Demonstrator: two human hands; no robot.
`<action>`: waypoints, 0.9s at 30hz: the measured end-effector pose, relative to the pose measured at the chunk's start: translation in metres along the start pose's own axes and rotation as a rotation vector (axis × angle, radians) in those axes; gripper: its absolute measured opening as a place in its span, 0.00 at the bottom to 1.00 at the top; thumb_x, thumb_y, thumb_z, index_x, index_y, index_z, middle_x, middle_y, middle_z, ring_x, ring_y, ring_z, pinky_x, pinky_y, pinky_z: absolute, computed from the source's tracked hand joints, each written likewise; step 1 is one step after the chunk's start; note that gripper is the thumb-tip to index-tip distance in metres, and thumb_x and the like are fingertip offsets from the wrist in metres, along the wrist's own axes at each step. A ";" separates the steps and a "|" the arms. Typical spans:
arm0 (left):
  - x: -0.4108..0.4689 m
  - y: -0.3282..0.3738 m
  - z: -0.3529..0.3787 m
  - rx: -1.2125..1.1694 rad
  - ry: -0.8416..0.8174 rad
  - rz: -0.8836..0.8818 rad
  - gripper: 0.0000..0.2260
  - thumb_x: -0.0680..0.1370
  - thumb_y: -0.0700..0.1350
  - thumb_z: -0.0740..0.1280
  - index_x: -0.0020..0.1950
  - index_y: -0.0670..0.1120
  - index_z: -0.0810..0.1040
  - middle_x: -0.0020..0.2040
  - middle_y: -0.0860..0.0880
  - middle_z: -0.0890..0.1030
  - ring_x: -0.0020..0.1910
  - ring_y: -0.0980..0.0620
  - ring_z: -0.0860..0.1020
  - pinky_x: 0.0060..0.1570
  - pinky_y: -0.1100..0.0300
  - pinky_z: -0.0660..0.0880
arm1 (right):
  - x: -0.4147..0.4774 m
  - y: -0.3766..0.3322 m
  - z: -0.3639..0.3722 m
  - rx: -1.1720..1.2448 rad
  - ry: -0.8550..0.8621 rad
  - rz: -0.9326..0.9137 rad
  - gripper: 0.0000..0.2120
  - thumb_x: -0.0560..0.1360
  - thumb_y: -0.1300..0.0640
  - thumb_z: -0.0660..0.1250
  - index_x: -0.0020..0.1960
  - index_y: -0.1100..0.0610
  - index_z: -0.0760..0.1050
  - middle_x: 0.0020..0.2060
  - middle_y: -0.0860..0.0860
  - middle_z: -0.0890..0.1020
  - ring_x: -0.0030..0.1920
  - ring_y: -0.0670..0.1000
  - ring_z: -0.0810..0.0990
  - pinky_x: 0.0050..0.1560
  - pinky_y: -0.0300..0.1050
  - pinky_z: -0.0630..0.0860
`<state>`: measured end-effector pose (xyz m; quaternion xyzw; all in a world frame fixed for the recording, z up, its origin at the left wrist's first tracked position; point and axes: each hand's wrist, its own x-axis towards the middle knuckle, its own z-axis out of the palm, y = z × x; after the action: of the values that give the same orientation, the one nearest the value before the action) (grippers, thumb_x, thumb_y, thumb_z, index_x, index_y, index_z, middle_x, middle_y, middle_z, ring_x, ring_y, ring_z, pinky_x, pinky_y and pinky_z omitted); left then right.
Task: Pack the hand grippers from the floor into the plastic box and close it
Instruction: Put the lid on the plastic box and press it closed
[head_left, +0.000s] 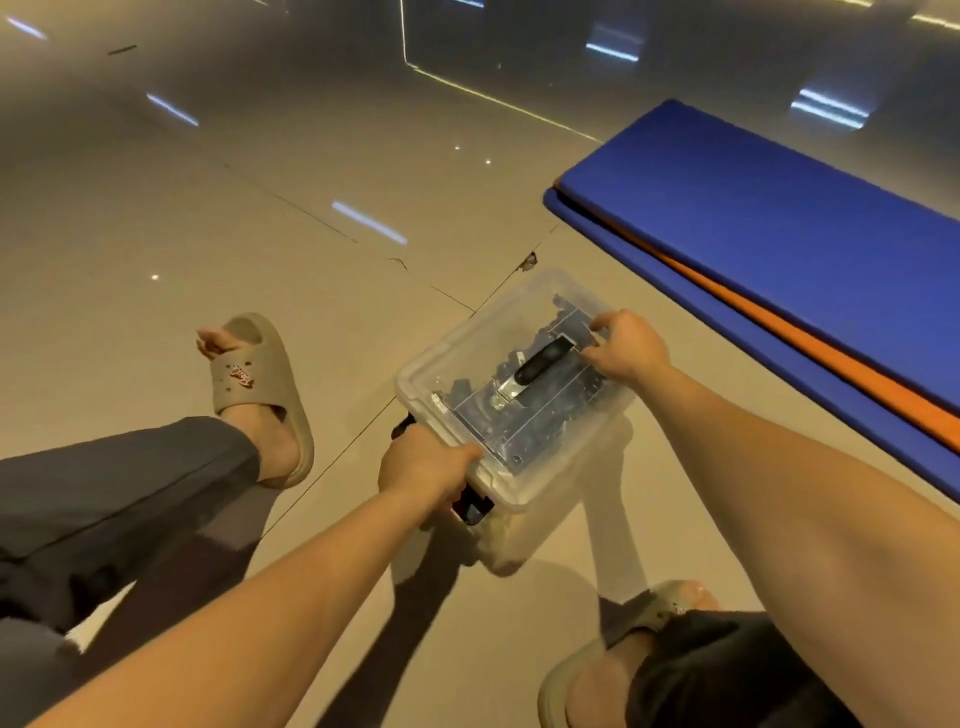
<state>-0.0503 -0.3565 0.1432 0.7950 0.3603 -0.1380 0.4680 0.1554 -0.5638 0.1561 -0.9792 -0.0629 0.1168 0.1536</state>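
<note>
Our left fingers (464, 453) are curling round the near-left end of the plastic box (431, 371). The thumb is lying on the rim of the lid (524, 291) and the rest are wrapping down the side, just beside a black latch (474, 506). Our right fingers (597, 323) are hooking over the far-right end of the lid. So the left hand (421, 462) and the right hand (631, 345) are clamping the box at opposite ends.

The box is lying between our left slipper (260, 384) and the blue mat (753, 208). We cannot tell whether it is resting on the floor (260, 234) or hanging just above it. Through the clear lid the dark hand grippers (462, 389) are showing in a jumble under the black carry handle (537, 366).

We are judging the shell to be thin, smooth and a little springy, likely to flex or slip if squeezed mid-wall. The load inside is probably making it heavier than it looks, and it is apt to shift. The stiffer rim at the 2 ends is looking like the safest hold. The 1 handle would suit carrying once the latches are snapped down.
</note>
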 end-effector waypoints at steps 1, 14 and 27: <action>0.001 0.000 0.001 0.026 0.026 -0.004 0.13 0.71 0.56 0.76 0.41 0.47 0.81 0.33 0.47 0.84 0.33 0.46 0.84 0.38 0.49 0.84 | 0.002 0.002 0.000 -0.019 -0.001 -0.012 0.18 0.74 0.49 0.72 0.63 0.50 0.79 0.53 0.52 0.82 0.53 0.55 0.80 0.55 0.57 0.80; -0.004 -0.024 0.027 -0.720 0.052 -0.267 0.21 0.65 0.51 0.81 0.53 0.45 0.79 0.43 0.46 0.85 0.38 0.49 0.84 0.26 0.61 0.77 | 0.055 0.047 -0.007 0.340 -0.149 0.116 0.41 0.76 0.41 0.71 0.79 0.63 0.60 0.73 0.61 0.70 0.67 0.62 0.75 0.61 0.52 0.75; 0.052 -0.019 -0.039 -0.125 0.368 0.093 0.06 0.76 0.46 0.71 0.51 0.50 0.76 0.47 0.47 0.82 0.46 0.43 0.82 0.47 0.44 0.82 | 0.028 0.052 0.005 0.604 -0.407 0.238 0.40 0.70 0.37 0.76 0.68 0.66 0.71 0.62 0.59 0.78 0.59 0.61 0.79 0.60 0.59 0.78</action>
<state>-0.0316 -0.2951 0.1229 0.7919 0.4108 0.0542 0.4486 0.1855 -0.6074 0.1289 -0.8470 0.0591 0.3389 0.4052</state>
